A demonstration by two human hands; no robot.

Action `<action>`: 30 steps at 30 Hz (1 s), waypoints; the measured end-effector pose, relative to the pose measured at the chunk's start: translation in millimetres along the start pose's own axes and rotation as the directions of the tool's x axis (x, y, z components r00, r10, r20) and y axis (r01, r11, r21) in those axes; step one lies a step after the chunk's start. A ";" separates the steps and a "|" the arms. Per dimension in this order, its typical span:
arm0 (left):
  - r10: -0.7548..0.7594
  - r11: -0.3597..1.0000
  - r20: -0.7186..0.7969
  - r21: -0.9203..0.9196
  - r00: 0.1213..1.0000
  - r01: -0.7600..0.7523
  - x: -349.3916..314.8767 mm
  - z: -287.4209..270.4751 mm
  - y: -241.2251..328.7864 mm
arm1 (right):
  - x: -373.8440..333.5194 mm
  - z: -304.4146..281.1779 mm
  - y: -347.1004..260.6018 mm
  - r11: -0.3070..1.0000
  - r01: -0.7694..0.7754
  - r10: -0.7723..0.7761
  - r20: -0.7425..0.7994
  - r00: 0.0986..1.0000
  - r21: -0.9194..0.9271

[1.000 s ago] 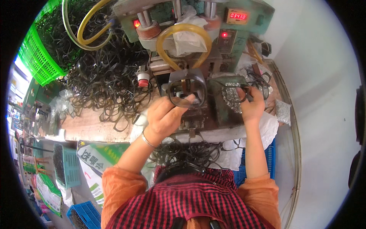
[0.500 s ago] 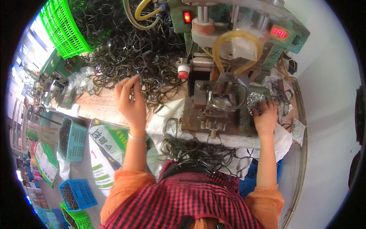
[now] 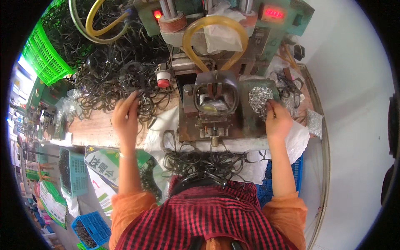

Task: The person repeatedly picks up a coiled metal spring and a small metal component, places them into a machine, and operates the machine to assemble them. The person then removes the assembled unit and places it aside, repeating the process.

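Note:
My left hand (image 3: 125, 118) reaches to the near edge of a large heap of black eyeglass frames (image 3: 112, 79), its thumb and fingers drawn together; what they pinch, if anything, I cannot make out. My right hand (image 3: 278, 123) is closed in a pinch at the near right side of a pile of tiny silver metal parts (image 3: 260, 99) on a dark tray (image 3: 252, 127). Anything between those fingertips is too small to name. Between my hands, a dark eyeglass frame (image 3: 236, 93) sits at the fixture of a green press machine (image 3: 266, 35). More black frames (image 3: 204, 164) lie at my lap.
A red push button (image 3: 163, 80) stands left of the fixture, and a yellow hose (image 3: 187, 37) loops above it. A green basket (image 3: 46, 56) leans at the far left. Blue crates (image 3: 93, 229) stand on the floor. A white wall (image 3: 350, 125) rises at the right.
The whole view has shifted, so the machine appears further left. My left fingers have come together at the heap. My right hand has drawn back from over the metal parts into a pinch.

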State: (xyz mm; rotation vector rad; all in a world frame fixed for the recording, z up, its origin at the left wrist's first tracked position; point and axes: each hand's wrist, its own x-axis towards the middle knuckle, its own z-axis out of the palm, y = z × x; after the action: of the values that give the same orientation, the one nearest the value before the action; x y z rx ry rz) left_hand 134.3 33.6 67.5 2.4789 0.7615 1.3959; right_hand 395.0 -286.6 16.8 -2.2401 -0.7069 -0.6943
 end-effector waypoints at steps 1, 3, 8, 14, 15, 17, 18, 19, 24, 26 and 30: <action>0.017 0.998 -0.137 -0.053 0.990 -0.024 -16.2 -5.1 10.8 | -3.2 -2.4 -4.4 0.996 -0.082 0.082 -0.002 0.997 0.030; 0.090 0.958 -0.178 -0.255 0.980 -0.134 -49.3 -9.1 42.5 | -2.7 -4.7 -14.5 0.954 -0.183 0.178 0.043 0.983 0.238; 0.268 0.859 -0.148 -0.410 0.952 -0.305 -31.9 18.1 101.4 | 17.8 -8.2 -92.4 0.715 -0.119 0.047 0.123 0.991 0.689; -0.301 0.234 -0.458 -0.886 0.836 -0.401 24.7 -39.8 117.6 | 16.7 6.5 -143.5 0.173 -0.449 0.222 0.409 0.885 0.877; -0.355 0.067 -0.496 -0.859 0.793 -0.508 30.5 -62.1 125.6 | 18.2 5.3 -148.0 0.109 -0.465 0.195 0.440 0.877 0.879; -0.205 0.326 -0.654 -0.747 0.728 -0.579 37.5 -74.1 126.8 | 20.4 5.2 -158.3 -0.008 -0.520 0.191 0.511 0.838 0.854; -0.131 0.469 -0.625 -0.723 0.770 -0.507 30.7 -71.6 113.6 | 20.7 4.9 -158.3 -0.046 -0.518 0.210 0.516 0.831 0.854; -0.063 0.602 -0.582 -0.670 0.811 -0.434 23.4 -67.2 100.1 | 21.5 4.5 -159.6 -0.029 -0.504 0.229 0.497 0.837 0.863; -0.122 0.700 -0.355 -0.692 0.927 -0.173 -1.4 -28.4 110.3 | 15.6 -8.1 -164.9 0.077 -0.492 0.233 0.464 0.854 0.867; 0.091 0.818 -0.320 -0.516 0.943 -0.254 0.1 -24.9 110.4 | 15.8 -29.7 -166.4 0.120 -0.527 0.155 0.509 0.847 0.841; 0.427 0.821 -0.125 -0.362 0.896 -0.442 4.9 3.2 125.4 | 20.5 -33.8 -128.1 0.685 -0.201 -0.033 0.305 0.952 0.700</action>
State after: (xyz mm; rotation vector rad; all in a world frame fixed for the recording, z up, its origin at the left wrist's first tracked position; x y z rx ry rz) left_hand 181.6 -70.0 120.4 2.3908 -0.1013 1.5520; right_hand 317.3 -225.7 107.4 -1.6051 -0.8322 0.0206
